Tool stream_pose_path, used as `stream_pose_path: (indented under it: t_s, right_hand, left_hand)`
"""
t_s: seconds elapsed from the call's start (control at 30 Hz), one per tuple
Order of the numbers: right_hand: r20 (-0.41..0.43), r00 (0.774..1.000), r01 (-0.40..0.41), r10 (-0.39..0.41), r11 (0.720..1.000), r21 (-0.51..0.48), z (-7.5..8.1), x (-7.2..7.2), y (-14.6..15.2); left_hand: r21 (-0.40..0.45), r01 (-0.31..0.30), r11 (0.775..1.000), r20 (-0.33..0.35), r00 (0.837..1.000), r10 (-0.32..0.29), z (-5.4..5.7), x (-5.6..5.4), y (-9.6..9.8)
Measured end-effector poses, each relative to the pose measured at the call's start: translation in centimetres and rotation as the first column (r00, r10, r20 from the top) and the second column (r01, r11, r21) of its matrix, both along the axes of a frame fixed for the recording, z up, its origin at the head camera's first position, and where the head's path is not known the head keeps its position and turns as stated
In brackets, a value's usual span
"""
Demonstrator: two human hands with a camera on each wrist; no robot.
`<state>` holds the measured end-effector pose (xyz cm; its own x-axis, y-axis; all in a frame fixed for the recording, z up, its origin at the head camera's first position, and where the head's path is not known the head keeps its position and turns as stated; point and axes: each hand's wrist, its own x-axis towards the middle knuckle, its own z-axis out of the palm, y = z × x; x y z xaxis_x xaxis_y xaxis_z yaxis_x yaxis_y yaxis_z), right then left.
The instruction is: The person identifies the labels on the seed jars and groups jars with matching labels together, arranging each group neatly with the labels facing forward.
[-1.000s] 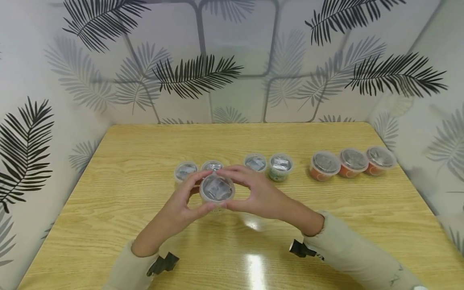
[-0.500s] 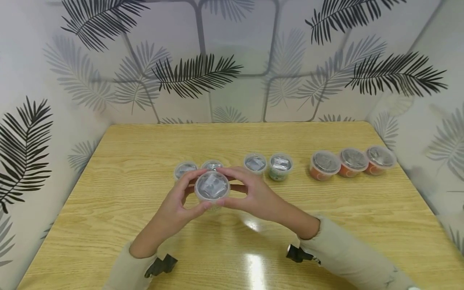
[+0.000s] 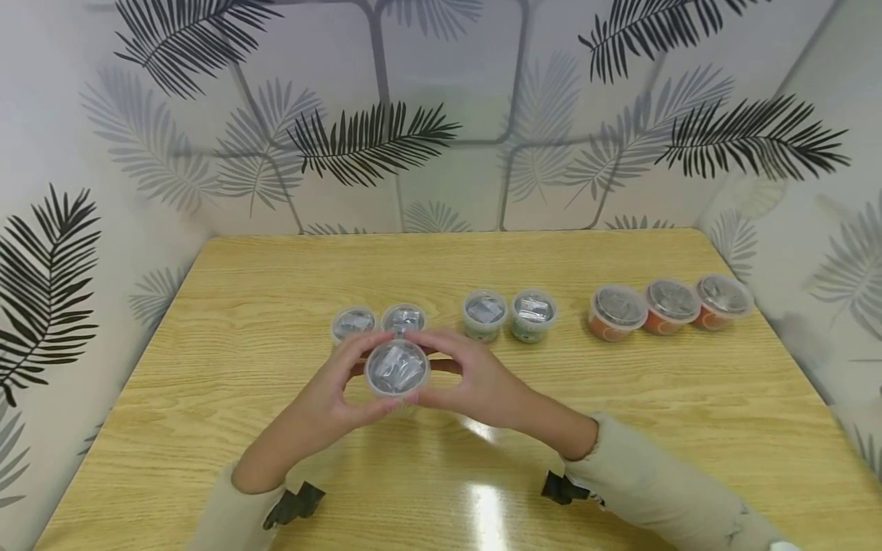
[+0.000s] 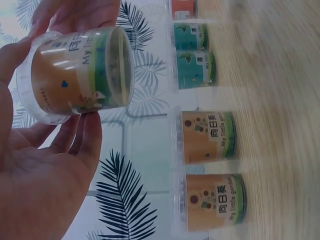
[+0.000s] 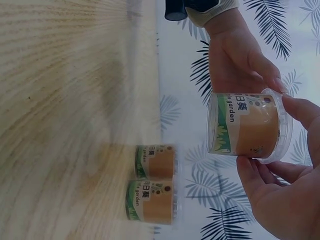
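Both hands hold a clear lidded plastic cup (image 3: 397, 369) between them, raised off the table in front of the person. Its orange-brown label with green reads "My little garden" in the left wrist view, where the cup (image 4: 82, 70) appears on its side and its base is clear of the tabletop. My left hand (image 3: 331, 398) grips the lid's rim from the left, thumb near and fingers at the far side. From the right, my right hand (image 3: 478, 379) grips the same rim, its thumb close to the left thumb. Silvery wrapped packets show through the lid.
Two matching orange-brown cups (image 4: 207, 137) stand just beyond the hands. To their right are two green-labelled cups (image 3: 533, 315), then three wider red-orange cups (image 3: 618, 312) near the right side. A leaf-patterned backdrop (image 3: 441, 184) encloses the wooden table (image 3: 227, 367).
Both hands have shifted slightly left with the cup, then a little nearer the person, keeping their grip. The standing cups have stayed in place.
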<state>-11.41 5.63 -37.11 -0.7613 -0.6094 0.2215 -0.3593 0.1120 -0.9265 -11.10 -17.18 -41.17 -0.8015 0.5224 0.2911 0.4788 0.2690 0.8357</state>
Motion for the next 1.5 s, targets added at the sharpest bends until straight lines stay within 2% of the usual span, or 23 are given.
stream_pose_path:
  t_s: [0.17, 0.23, 0.4, 0.47, 0.53, 0.6, 0.77, 0.9, 1.03, 1.23, 1.37, 1.5]
  right_hand:
    - [0.009, 1.0, -0.027, 0.027, 1.0, -0.009, -0.5, 0.1, -0.4]
    - [0.006, 0.999, -0.033, 0.033, 0.999, -0.006, -1.6, -0.1, -0.5]
    - [-0.012, 1.0, -0.026, 0.026, 1.0, 0.008, -4.3, -0.9, -0.8]
    - [-0.023, 0.999, -0.028, 0.028, 1.0, 0.005, -4.6, -0.9, -0.9]
    - [-0.03, 0.999, -0.031, 0.031, 1.0, 0.0, -4.7, -0.9, -1.0]
    - [-0.03, 0.999, -0.04, 0.04, 0.999, 0.003, -4.8, -0.9, -1.1]
    - [-0.018, 0.999, -0.047, 0.048, 0.998, 0.033, -4.0, -0.5, -1.0]
    - [0.009, 0.999, -0.038, 0.038, 0.998, 0.052, -2.3, -0.1, -0.3]
    - [0.017, 1.0, -0.015, 0.014, 0.998, 0.065, -2.1, -0.1, 1.0]
    - [-0.021, 0.998, 0.058, -0.057, 0.997, 0.051, -4.6, -1.7, 4.3]
    - [-0.018, 0.994, 0.112, -0.111, 0.992, 0.055, -4.7, -2.3, 6.7]
    - [-0.018, 0.987, 0.16, -0.159, 0.982, 0.098, -4.5, -2.5, 8.9]
  left_hand:
    - [-0.044, 0.012, 0.999, 0.014, 1.0, -0.011, -0.1, 0.1, -0.5]
    - [-0.063, 0.03, 0.998, 0.015, 0.999, -0.029, -0.1, 0.1, -0.6]
    - [-0.109, 0.06, 0.992, 0.0, 0.998, -0.06, 1.8, 1.0, -0.4]
    - [-0.121, 0.053, 0.991, -0.005, 0.999, -0.054, 2.5, 1.3, -0.2]
    - [-0.133, 0.042, 0.99, -0.012, 0.999, -0.044, 2.5, 1.4, -0.2]
    - [-0.139, 0.029, 0.99, -0.02, 0.999, -0.032, 2.1, 1.3, -0.4]
    - [-0.152, -0.001, 0.988, -0.02, 1.0, -0.002, 0.1, 0.6, -1.5]
    - [-0.153, -0.039, 0.987, 0.004, 0.999, 0.04, -0.6, 0.2, -2.5]
    - [-0.146, -0.088, 0.985, 0.0, 0.996, 0.089, -0.5, -0.1, -3.9]
    - [-0.166, -0.168, 0.972, -0.082, 0.984, 0.156, 0.5, -1.0, -7.0]
    - [-0.186, -0.205, 0.961, -0.114, 0.976, 0.186, 0.9, -2.0, -9.1]
    - [-0.223, -0.223, 0.949, -0.083, 0.974, 0.209, 0.5, -3.6, -11.1]
